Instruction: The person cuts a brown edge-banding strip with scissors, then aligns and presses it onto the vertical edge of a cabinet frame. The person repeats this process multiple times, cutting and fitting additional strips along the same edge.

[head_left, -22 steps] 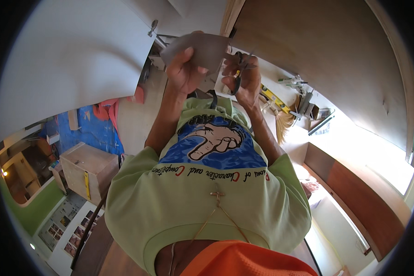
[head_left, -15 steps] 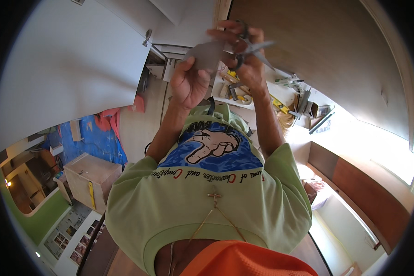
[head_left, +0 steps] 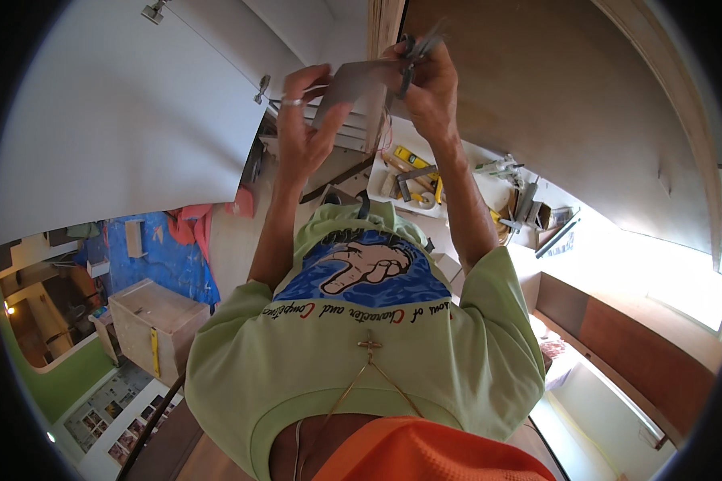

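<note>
Right hand gripping scissors; left hand spread by grey sheet. Tools on white surface; brown panel.

From where I stand, both arms reach out in front of the body, the bare left forearm and right forearm running up to wrists well apart. The left hand has its bent fingers spread away from the thumb, a gap between them. Across from it, slightly farther out, the right hand is curled closed, its fingers pointing toward the left one, its fingertips blurred.
</note>
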The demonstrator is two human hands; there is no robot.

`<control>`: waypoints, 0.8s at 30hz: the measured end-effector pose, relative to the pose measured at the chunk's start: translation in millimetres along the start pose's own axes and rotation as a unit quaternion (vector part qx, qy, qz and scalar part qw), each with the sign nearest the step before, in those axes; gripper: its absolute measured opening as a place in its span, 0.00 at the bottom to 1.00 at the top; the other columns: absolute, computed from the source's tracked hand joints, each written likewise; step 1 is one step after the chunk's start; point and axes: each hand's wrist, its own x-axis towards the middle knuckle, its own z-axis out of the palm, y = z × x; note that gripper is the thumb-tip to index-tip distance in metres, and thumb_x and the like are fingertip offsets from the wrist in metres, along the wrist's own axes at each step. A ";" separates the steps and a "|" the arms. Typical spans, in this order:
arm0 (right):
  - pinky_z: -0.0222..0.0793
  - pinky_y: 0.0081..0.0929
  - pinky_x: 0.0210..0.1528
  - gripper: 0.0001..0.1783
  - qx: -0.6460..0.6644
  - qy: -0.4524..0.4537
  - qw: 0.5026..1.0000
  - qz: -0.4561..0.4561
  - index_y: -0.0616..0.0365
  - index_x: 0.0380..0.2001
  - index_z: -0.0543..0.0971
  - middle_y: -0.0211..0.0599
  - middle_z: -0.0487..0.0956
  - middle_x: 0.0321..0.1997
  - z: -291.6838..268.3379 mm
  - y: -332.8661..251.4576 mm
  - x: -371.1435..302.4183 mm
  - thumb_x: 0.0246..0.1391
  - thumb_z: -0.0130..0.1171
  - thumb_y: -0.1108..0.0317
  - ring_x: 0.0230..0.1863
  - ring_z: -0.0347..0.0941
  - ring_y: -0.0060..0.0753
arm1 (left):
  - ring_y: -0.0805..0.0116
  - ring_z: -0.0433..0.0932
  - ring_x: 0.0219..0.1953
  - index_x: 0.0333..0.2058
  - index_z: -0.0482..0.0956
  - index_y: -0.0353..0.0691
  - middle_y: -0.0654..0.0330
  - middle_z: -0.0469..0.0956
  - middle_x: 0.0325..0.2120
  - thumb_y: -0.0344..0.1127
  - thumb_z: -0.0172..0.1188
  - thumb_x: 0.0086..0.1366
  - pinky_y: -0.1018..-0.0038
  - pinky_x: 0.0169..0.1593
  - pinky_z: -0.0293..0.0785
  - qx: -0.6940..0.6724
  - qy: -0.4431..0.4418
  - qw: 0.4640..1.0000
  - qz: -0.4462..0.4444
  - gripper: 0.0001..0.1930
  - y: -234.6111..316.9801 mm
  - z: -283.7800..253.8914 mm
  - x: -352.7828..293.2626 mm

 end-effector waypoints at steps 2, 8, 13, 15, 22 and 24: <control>0.76 0.27 0.38 0.27 0.028 -0.016 0.999 -0.011 0.60 0.42 0.70 0.34 0.78 0.38 3.2 -4.2 5.5 0.42 0.77 0.77 0.39 0.78 0.24 | 0.72 0.72 0.23 0.40 0.77 0.33 0.59 0.79 0.26 0.34 0.60 0.69 0.74 0.32 0.71 0.036 -0.013 0.998 -0.049 0.09 1.2 4.2 9.2; 0.74 0.34 0.48 0.25 -0.519 0.050 0.809 -0.271 0.55 0.42 0.76 0.34 0.83 0.37 -32.2 -37.0 16.2 0.41 0.77 0.66 0.42 0.80 0.32 | 0.81 0.64 0.17 0.38 0.78 0.33 0.64 0.70 0.14 0.38 0.61 0.69 0.77 0.22 0.61 0.083 -0.011 0.988 -0.131 0.12 13.9 -2.2 40.2; 0.68 0.37 0.42 0.26 -0.645 0.021 0.684 -0.340 0.51 0.35 0.80 0.27 0.83 0.36 -60.9 -60.6 21.9 0.34 0.80 0.54 0.39 0.77 0.34 | 0.84 0.61 0.16 0.35 0.79 0.32 0.68 0.68 0.13 0.37 0.61 0.68 0.79 0.20 0.56 0.023 -0.046 0.985 -0.166 0.12 26.3 4.7 48.8; 0.66 0.38 0.41 0.26 -0.671 0.022 0.654 -0.350 0.49 0.34 0.81 0.25 0.83 0.36 -64.1 -66.7 26.7 0.32 0.80 0.52 0.39 0.76 0.34 | 0.85 0.61 0.17 0.35 0.79 0.32 0.69 0.69 0.13 0.36 0.61 0.67 0.79 0.19 0.56 0.000 -0.052 0.985 -0.162 0.11 31.1 9.7 49.5; 0.64 0.37 0.44 0.28 -0.700 0.029 0.617 -0.357 0.44 0.36 0.82 0.22 0.83 0.37 -60.0 -77.2 37.2 0.24 0.81 0.56 0.40 0.75 0.31 | 0.86 0.59 0.16 0.33 0.79 0.33 0.68 0.68 0.13 0.35 0.61 0.66 0.79 0.19 0.54 -0.023 -0.088 0.983 -0.161 0.09 39.7 7.3 52.6; 0.63 0.36 0.44 0.29 -0.706 0.026 0.606 -0.365 0.44 0.36 0.82 0.21 0.83 0.37 -58.2 -77.8 39.3 0.23 0.80 0.57 0.40 0.74 0.30 | 0.87 0.59 0.17 0.33 0.78 0.33 0.68 0.67 0.13 0.35 0.61 0.66 0.79 0.18 0.54 -0.017 -0.089 0.983 -0.159 0.09 41.1 3.4 52.7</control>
